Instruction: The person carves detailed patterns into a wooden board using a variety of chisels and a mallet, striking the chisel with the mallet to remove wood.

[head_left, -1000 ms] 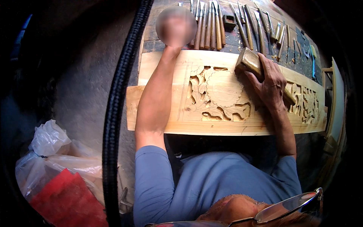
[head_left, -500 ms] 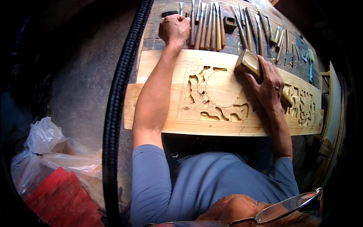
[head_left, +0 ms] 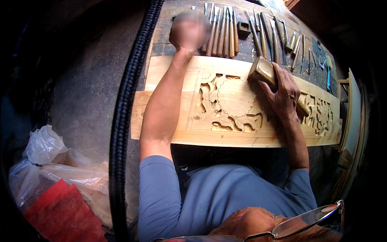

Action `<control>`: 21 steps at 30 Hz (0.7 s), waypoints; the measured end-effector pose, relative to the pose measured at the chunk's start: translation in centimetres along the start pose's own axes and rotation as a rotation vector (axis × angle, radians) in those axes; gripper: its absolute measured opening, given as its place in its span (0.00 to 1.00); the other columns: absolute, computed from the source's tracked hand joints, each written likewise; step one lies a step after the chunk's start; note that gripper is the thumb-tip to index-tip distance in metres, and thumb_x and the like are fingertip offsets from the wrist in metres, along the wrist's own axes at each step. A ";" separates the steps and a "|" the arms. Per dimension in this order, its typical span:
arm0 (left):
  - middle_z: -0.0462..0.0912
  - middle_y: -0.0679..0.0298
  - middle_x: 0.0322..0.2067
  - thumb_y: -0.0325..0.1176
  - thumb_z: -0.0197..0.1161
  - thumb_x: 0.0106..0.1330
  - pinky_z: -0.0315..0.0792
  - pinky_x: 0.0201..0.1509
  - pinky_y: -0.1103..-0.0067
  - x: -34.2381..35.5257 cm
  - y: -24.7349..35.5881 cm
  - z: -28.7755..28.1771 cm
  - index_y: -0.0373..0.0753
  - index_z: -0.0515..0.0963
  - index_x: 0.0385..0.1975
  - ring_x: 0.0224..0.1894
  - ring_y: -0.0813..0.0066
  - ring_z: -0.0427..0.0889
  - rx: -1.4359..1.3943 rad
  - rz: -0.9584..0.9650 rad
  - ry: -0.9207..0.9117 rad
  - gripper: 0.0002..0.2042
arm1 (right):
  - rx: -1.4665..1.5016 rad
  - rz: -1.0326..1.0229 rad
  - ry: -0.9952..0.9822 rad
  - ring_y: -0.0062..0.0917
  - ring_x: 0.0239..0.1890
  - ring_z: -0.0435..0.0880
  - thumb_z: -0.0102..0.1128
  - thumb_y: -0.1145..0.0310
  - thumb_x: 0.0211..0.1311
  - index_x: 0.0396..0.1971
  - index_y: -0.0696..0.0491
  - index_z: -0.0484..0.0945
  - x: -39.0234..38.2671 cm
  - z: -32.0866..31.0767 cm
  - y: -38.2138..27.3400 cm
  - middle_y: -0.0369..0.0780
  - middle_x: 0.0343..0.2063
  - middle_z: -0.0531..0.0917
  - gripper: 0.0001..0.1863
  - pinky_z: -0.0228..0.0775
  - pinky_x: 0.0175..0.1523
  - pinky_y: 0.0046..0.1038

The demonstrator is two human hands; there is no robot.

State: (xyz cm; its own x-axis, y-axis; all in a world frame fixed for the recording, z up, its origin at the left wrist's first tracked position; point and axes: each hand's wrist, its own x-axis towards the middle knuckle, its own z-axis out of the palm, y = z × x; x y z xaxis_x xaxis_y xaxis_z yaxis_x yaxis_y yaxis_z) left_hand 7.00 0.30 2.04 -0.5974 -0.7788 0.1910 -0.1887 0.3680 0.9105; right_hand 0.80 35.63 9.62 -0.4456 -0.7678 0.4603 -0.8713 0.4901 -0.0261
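My left hand (head_left: 190, 30) is at the far left of the bench, beside a row of wood-handled carving chisels (head_left: 221, 36). It is blurred, so its fingers and anything in them cannot be made out. My right hand (head_left: 286, 93) is wrapped round a wooden mallet (head_left: 263, 71), whose block head points to the left and whose handle shows below the hand. The mallet is over a pale wooden board (head_left: 236, 99) with cut-out leaf shapes and a pencilled scalloped outline. More openwork carving shows right of my right hand.
More carving tools (head_left: 275, 40) lie along the back right of the bench, by a small dark block (head_left: 243, 29). A brush with a blue handle (head_left: 329, 74) is at the right end. Plastic bags (head_left: 46, 147) and red material (head_left: 64, 209) are low left. A black braided strap (head_left: 123, 117) crosses the view.
My left hand stays near the chisels and is now blurred. The right hand and mallet keep their place on the board. The whole view has shifted slightly.
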 end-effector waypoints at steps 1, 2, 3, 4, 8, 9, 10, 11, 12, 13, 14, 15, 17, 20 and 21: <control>0.88 0.67 0.36 0.39 0.68 0.77 0.78 0.39 0.80 0.4 -0.5 0.0 0.40 0.85 0.43 0.35 0.82 0.84 0.018 -0.013 -0.063 0.09 | 0.005 0.001 -0.003 0.46 0.53 0.88 0.79 0.53 0.61 0.62 0.59 0.80 0.0 0.0 -0.2 0.50 0.52 0.88 0.36 0.81 0.59 0.42; 0.86 0.67 0.48 0.40 0.65 0.79 0.79 0.52 0.78 0.8 -0.7 0.0 0.41 0.80 0.56 0.48 0.79 0.84 0.034 -0.025 -0.128 0.14 | 0.009 0.003 -0.007 0.46 0.53 0.88 0.79 0.53 0.60 0.63 0.59 0.80 0.0 0.0 -0.4 0.50 0.52 0.88 0.36 0.81 0.59 0.42; 0.87 0.67 0.48 0.40 0.65 0.78 0.79 0.52 0.77 0.9 -0.9 0.1 0.41 0.80 0.56 0.48 0.79 0.84 0.026 -0.022 -0.131 0.14 | 0.010 0.007 -0.008 0.46 0.54 0.88 0.79 0.53 0.60 0.63 0.59 0.80 0.0 -0.1 -0.4 0.50 0.52 0.88 0.36 0.81 0.59 0.43; 0.87 0.67 0.48 0.41 0.65 0.78 0.79 0.53 0.77 1.0 -1.1 0.3 0.42 0.80 0.55 0.48 0.78 0.84 0.016 -0.019 -0.135 0.14 | 0.009 0.006 -0.005 0.46 0.54 0.88 0.79 0.54 0.60 0.63 0.59 0.80 -0.1 -0.1 -0.3 0.50 0.52 0.88 0.36 0.81 0.59 0.43; 0.86 0.65 0.49 0.38 0.64 0.79 0.79 0.54 0.74 1.1 -5.3 -0.9 0.42 0.79 0.55 0.48 0.76 0.84 -0.067 0.160 -0.127 0.12 | 0.069 0.014 0.001 0.49 0.54 0.88 0.78 0.57 0.59 0.63 0.61 0.80 0.2 -0.2 -1.4 0.53 0.53 0.88 0.35 0.81 0.60 0.44; 0.83 0.64 0.61 0.37 0.61 0.81 0.80 0.66 0.72 1.3 -7.4 -2.1 0.43 0.73 0.67 0.62 0.72 0.82 -0.076 0.227 -0.182 0.18 | 0.112 0.013 0.010 0.50 0.54 0.88 0.78 0.57 0.59 0.63 0.61 0.80 0.7 -0.4 -2.5 0.54 0.53 0.88 0.35 0.81 0.60 0.45; 0.85 0.65 0.51 0.38 0.63 0.79 0.80 0.57 0.73 1.0 -4.7 0.5 0.43 0.78 0.58 0.51 0.74 0.84 0.003 0.171 -0.147 0.13 | 0.092 0.054 0.014 0.50 0.54 0.88 0.78 0.58 0.59 0.63 0.62 0.80 0.3 -0.9 -1.6 0.55 0.53 0.88 0.35 0.81 0.60 0.46; 0.87 0.67 0.41 0.39 0.66 0.76 0.80 0.48 0.74 0.6 -1.5 1.9 0.43 0.83 0.48 0.41 0.76 0.86 0.091 0.112 -0.110 0.09 | 0.070 0.058 0.026 0.52 0.54 0.87 0.77 0.59 0.58 0.63 0.63 0.80 -0.2 -1.1 -0.3 0.56 0.52 0.87 0.35 0.80 0.61 0.47; 0.89 0.69 0.32 0.41 0.68 0.74 0.80 0.40 0.74 0.5 -0.6 1.1 0.44 0.87 0.40 0.32 0.77 0.87 0.109 0.077 -0.046 0.08 | 0.091 0.049 0.036 0.50 0.51 0.89 0.77 0.59 0.58 0.62 0.63 0.80 0.1 -1.0 -0.7 0.57 0.51 0.88 0.35 0.82 0.59 0.47; 0.91 0.70 0.23 0.43 0.71 0.71 0.80 0.32 0.75 0.4 0.2 0.1 0.44 0.91 0.31 0.22 0.79 0.88 0.126 0.040 0.021 0.11 | 0.116 0.058 0.026 0.49 0.52 0.88 0.80 0.59 0.55 0.63 0.61 0.79 0.1 -0.2 -0.7 0.54 0.52 0.87 0.37 0.81 0.59 0.46; 0.91 0.70 0.23 0.43 0.71 0.71 0.80 0.32 0.75 0.7 -0.8 -1.6 0.44 0.91 0.32 0.23 0.79 0.88 0.135 -0.081 0.005 0.11 | 0.153 0.057 0.014 0.49 0.54 0.87 0.82 0.60 0.53 0.64 0.59 0.78 0.5 0.5 -1.3 0.52 0.53 0.87 0.39 0.80 0.59 0.45; 0.91 0.69 0.23 0.43 0.70 0.72 0.80 0.32 0.75 1.0 -0.2 -1.1 0.44 0.91 0.32 0.23 0.79 0.88 0.133 -0.086 0.004 0.11 | 0.161 0.067 0.033 0.48 0.52 0.87 0.84 0.60 0.51 0.63 0.59 0.78 0.6 -0.1 -1.4 0.51 0.51 0.87 0.40 0.80 0.58 0.45; 0.91 0.69 0.23 0.42 0.70 0.72 0.80 0.32 0.75 1.3 0.3 -0.3 0.43 0.91 0.32 0.23 0.80 0.88 0.147 -0.100 0.015 0.11 | 0.124 0.034 0.064 0.46 0.47 0.89 0.82 0.56 0.55 0.61 0.62 0.80 0.8 -1.1 -1.0 0.53 0.47 0.88 0.38 0.83 0.53 0.44; 0.92 0.68 0.24 0.44 0.70 0.71 0.80 0.34 0.74 0.6 1.9 -0.3 0.44 0.91 0.33 0.24 0.76 0.89 0.194 -0.069 0.032 0.12 | 0.116 -0.008 0.118 0.43 0.41 0.90 0.79 0.51 0.59 0.57 0.65 0.81 0.7 -1.9 -0.9 0.54 0.41 0.89 0.36 0.85 0.48 0.43; 0.92 0.67 0.25 0.45 0.70 0.70 0.81 0.37 0.71 0.0 2.2 -0.3 0.45 0.91 0.33 0.28 0.71 0.91 0.282 0.027 0.114 0.11 | 0.117 -0.012 0.125 0.42 0.40 0.89 0.79 0.51 0.59 0.56 0.64 0.81 0.5 -1.9 -0.8 0.54 0.40 0.89 0.36 0.85 0.47 0.43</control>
State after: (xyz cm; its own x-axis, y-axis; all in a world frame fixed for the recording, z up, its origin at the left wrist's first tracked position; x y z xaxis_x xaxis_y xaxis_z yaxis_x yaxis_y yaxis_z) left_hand 6.79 0.98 4.13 -0.5168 -0.8128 0.2687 -0.3924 0.5039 0.7695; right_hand 1.66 35.58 11.53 -0.4127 -0.7122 0.5679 -0.8975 0.4244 -0.1200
